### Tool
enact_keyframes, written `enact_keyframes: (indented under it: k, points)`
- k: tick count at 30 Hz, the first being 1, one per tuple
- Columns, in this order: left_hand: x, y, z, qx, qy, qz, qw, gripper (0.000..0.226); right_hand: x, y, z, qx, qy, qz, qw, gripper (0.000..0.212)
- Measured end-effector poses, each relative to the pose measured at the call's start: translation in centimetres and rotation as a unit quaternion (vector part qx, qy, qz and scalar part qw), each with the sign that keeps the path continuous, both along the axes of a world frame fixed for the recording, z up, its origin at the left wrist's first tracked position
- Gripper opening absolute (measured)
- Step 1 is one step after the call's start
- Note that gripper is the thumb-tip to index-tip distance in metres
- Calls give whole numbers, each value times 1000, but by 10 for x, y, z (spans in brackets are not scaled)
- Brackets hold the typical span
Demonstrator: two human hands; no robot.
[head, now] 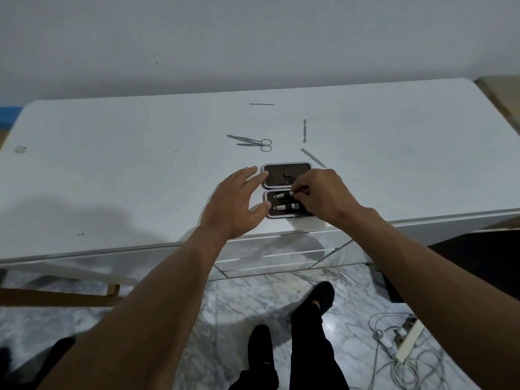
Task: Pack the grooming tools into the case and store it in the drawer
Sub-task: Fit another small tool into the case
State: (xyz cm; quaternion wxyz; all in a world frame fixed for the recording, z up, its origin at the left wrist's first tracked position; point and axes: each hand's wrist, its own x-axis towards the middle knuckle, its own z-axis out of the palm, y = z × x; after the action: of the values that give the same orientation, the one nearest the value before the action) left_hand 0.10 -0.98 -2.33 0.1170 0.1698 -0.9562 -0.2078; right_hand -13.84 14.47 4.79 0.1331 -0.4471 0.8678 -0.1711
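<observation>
The table has a smooth, matt white top with small dark scuffs. At 12 o'clock from the case lie scissors of dull grey metal. The case has a pale, slightly shiny rim and a dark matt lining; the clippers inside gleam like polished metal. The floor is glossy veined marble.

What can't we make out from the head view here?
- Right hand: fingertips curl over the case; whether they pinch a tool is too small to tell.
- Right end of the case's near half: covered by the right hand.
- Left edge of the case: partly behind the left hand.
- Straps in the far half: dark, blurred.
- Thin tool near the back of the table: too small to identify.
- Drawer: front seen edge-on, no handle visible.
</observation>
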Motion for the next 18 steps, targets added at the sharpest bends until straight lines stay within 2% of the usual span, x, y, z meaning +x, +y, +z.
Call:
enact_keyframes:
  k: [11, 18]
  points:
    - [0, 1, 2, 8, 3, -1, 1000, 65, -2, -1, 4, 19, 5, 19, 1000, 20]
    - [1, 4, 5, -25, -8, 17, 1000, 65, -16, -17, 17, 0, 32, -30, 999, 20]
